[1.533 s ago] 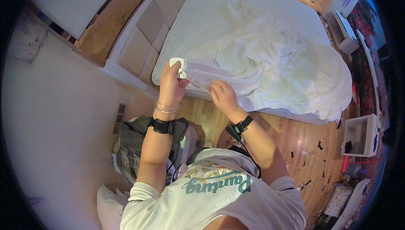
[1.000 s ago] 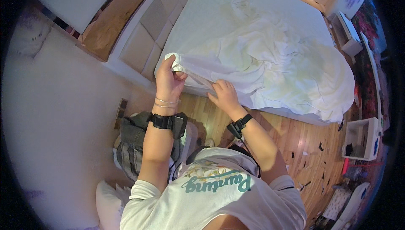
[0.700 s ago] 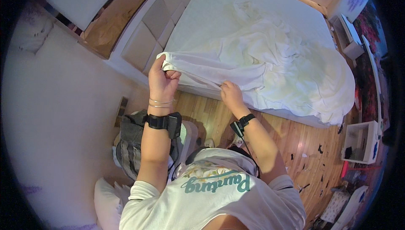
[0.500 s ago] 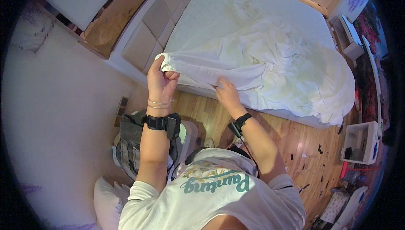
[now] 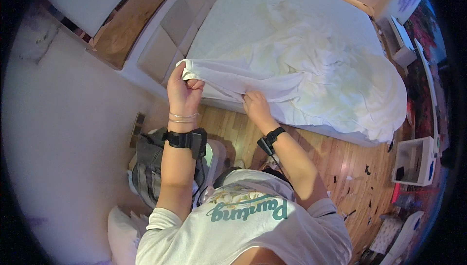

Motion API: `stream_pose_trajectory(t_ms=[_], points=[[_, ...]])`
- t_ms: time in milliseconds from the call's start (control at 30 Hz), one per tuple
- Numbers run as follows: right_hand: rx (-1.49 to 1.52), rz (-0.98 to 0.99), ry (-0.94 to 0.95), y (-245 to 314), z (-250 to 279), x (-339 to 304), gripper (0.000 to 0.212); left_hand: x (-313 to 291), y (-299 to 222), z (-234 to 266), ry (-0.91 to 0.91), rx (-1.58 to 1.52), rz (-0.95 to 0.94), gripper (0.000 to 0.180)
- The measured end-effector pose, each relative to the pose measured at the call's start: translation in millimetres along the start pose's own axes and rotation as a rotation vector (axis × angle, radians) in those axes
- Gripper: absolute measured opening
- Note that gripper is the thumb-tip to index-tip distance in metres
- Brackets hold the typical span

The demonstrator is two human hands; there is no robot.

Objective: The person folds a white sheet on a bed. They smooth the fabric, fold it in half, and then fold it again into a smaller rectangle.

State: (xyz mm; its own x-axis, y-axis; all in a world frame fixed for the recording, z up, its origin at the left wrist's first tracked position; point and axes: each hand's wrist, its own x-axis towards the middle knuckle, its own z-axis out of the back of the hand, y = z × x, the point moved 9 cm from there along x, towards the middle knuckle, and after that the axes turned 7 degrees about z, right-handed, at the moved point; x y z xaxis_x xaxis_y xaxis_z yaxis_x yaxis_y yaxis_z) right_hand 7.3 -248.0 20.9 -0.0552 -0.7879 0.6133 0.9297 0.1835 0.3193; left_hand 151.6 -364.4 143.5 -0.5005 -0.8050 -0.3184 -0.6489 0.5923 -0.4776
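Observation:
A rumpled white bed sheet (image 5: 311,65) lies heaped over the middle and right of the bed, one stretch of it drawn out to the left. Raised near the padded headboard, my left hand (image 5: 185,90) is closed round a corner of this sheet. My right hand (image 5: 256,107) grips the near edge of the stretch, to the right of my left hand, its fingertips partly hidden in the cloth. Between the two hands the fabric hangs in long folds. A pale mattress (image 5: 243,9) shows beyond the sheet.
The beige headboard (image 5: 170,36) borders the bed's left side. A bag-like grey bundle (image 5: 148,163) rests on a pale seat left of my legs, with a white pillow (image 5: 121,236) nearer. Dark scraps litter the wooden floor (image 5: 335,163). A white open box-shaped unit (image 5: 413,163) stands right.
My right hand has shifted slightly left along the sheet's edge, its fingers now more curled. My left hand keeps its hold on the corner, also a little farther left.

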Motion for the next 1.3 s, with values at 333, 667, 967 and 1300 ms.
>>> stream_pose_trajectory(t_ms=[333, 667, 967, 1300], points=[[0.105, -0.037, -0.229, -27, 79, -25, 0.007, 20, -16, 37, 0.033, -0.035, -0.04, 0.015], [0.586, -0.434, -0.396, -34, 112, 8, 0.007, 34, -24, 118, -0.299, 1.268, -0.529, 0.04], [0.608, -0.043, -0.074, 53, 118, 82, 0.01, -35, 83, -36, 0.384, 1.206, -0.34, 0.037], [0.582, -0.161, -0.248, 10, 117, 17, 0.013, -15, 108, -28, 0.2, 1.582, -0.656, 0.008]])
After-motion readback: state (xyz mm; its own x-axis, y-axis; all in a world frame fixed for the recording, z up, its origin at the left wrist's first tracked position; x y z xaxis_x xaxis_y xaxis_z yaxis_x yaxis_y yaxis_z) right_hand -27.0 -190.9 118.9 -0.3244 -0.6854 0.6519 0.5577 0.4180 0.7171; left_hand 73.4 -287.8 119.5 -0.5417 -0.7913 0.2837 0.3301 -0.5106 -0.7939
